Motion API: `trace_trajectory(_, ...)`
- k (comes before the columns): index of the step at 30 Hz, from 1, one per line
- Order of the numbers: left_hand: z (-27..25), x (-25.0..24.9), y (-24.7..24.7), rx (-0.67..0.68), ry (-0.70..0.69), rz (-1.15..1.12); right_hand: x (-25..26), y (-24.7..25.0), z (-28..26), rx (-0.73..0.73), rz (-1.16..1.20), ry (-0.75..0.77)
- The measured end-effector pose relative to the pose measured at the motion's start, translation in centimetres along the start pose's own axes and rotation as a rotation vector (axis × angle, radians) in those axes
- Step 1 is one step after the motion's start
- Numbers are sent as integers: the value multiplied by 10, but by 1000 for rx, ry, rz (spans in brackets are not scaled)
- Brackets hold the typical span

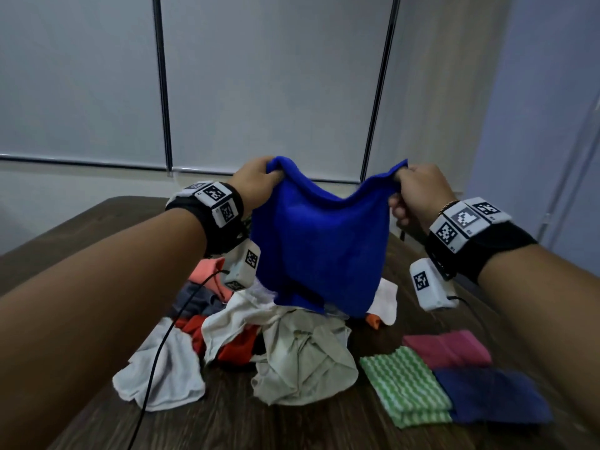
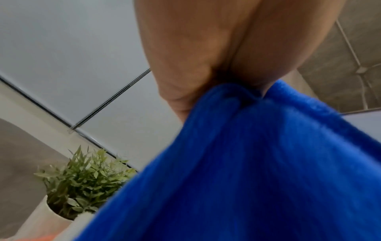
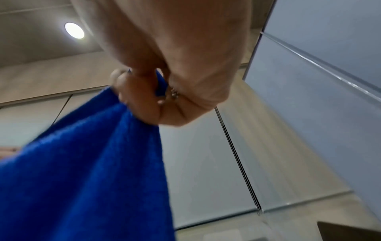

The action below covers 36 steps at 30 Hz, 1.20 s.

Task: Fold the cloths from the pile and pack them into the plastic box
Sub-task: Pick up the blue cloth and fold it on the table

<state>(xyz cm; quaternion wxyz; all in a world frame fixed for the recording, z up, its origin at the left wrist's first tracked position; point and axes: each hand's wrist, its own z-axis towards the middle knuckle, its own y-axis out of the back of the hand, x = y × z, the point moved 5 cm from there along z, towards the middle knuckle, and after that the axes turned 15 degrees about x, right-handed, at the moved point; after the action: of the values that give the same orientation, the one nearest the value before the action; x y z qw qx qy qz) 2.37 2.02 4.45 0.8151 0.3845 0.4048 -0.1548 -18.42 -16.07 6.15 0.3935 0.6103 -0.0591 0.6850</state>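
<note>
Both hands pinch one blue cloth [image 1: 319, 241] by its top corners: the left hand [image 1: 256, 181] grips the left corner with curled fingers, the right hand [image 1: 418, 193] grips the right. The cloth hangs in the air between them, sagging in the middle, its lower edge just above the pile [image 1: 259, 336] on the table [image 1: 308, 430]. The pile holds crumpled cloths in white, beige, red, salmon and grey; how many there are cannot be told. To its right lie three folded cloths, touching: one green striped [image 1: 406, 384], one pink [image 1: 451, 347], one navy [image 1: 493, 394]. One potted plant [image 2: 82, 181] shows in the left wrist view.
</note>
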Motion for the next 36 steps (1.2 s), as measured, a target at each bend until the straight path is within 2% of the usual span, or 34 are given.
trace_trajectory(3, 5, 17, -4, 110, 191, 524, -15, -19, 7, 139, 80, -81)
trace_trajectory(5, 7, 30, -4, 169, 323, 652, -18, -25, 13, 153, 123, -62)
trace_trajectory(7, 16, 29, 2, 150, 298, 586, -11, -26, 18, 100, 169, -11)
trace_trajectory(8, 21, 20, 8, 74, 256, 491, -5, -23, 21, 61, 183, 29)
trace_trajectory(10, 28, -4, 27, -180, 152, 219, 14, -14, 27, -24, 189, 132)
trace_trajectory(12, 34, -28, 42, -378, 7, -52, 34, -3, 29, -89, 207, 235)
trace_trajectory(15, 42, -44, 59, -494, -160, -113, 55, 13, 28, -149, 212, 339)
trace_trajectory(18, 34, -51, 56, -522, -194, -91, 52, 18, 21, -151, 192, 345)
trace_trajectory(22, 12, -36, 34, -397, -54, -21, 26, 17, 4, -175, 85, 262)
trace_trajectory(25, -6, -18, 15, -174, 105, -28, -1, 25, -1, -228, -55, 205)
trace_trajectory(27, -17, -7, 2, -33, 186, -163, -6, 25, -9, -213, -8, 186)
trace_trajectory(29, -27, -4, -8, 51, 218, -281, -1, 20, -17, -177, 120, 172)
trace_trajectory(32, -32, -1, -13, 96, 207, -339, -7, 17, -18, -151, 226, 129)
trace_trajectory(34, -34, 6, -18, 150, 215, -316, -17, 8, -17, -89, 215, 68)
trace_trajectory(36, -37, 20, -29, 260, 253, -223, -25, -5, -23, 1, 164, 14)
